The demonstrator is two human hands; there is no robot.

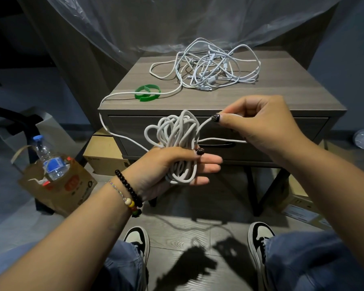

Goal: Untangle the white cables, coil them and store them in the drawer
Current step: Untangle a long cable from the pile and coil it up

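While the tangle (206,64) waits: left hand (168,166) round coil (177,139), right hand (259,120) seemingly pinching cable's end.

Nothing properly readable here tbh. Clear plastic water bottle (51,160) has blue-white label, print too blurry to make out. Brown paper bag (72,185) on floor carries orange patches plus dark logo marks, not legible. Tan cardboard box (102,153) under grey wooden nightstand shows small dark print, too tiny. White box (303,213) at right has faint lines of text, unreadable.
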